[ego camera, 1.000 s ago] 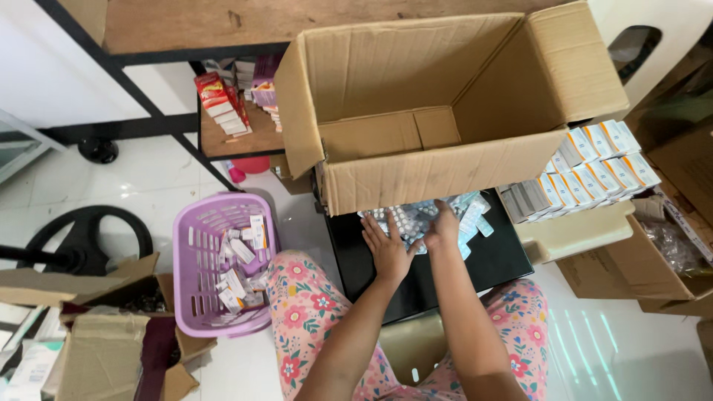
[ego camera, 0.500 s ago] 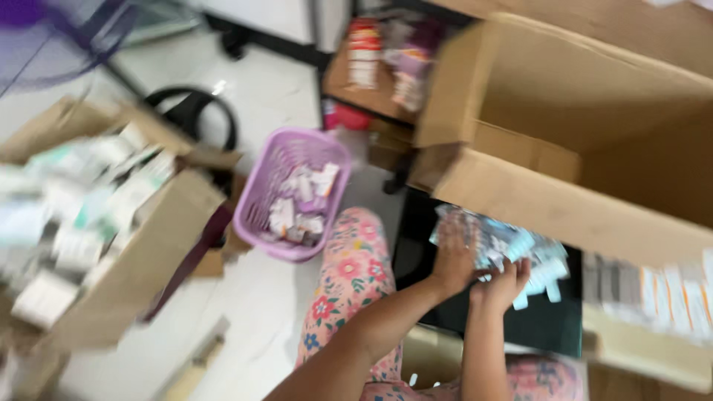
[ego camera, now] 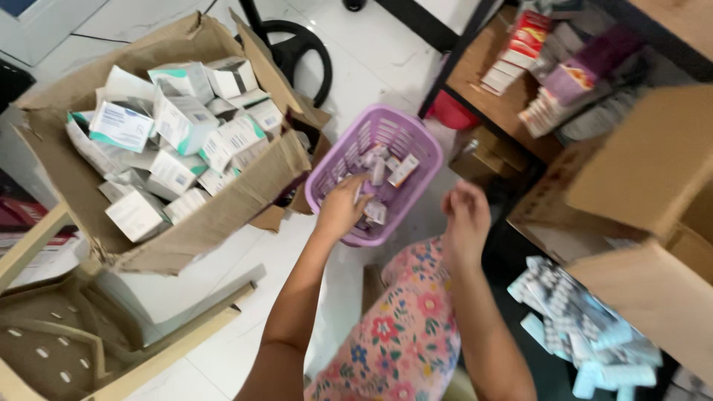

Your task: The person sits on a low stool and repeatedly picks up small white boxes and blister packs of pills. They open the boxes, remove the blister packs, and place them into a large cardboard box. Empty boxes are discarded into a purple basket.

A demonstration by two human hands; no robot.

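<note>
A person's left hand [ego camera: 340, 210] reaches into a round lilac plastic basket [ego camera: 420, 148] with slotted walls, fingers curled down among small flat packets [ego camera: 386, 172] there, though whether they grip one cannot be told. The right hand [ego camera: 466, 217] hovers just right of the basket above a floral-trousered knee [ego camera: 405, 327], fingers loosely bent and holding nothing visible. Left of the reaching hand sits a torn brown cardboard box [ego camera: 223, 212] of white cartons; right of both hands lie blurred silvery blister strips [ego camera: 575, 319], partly cut off by another box
</note>
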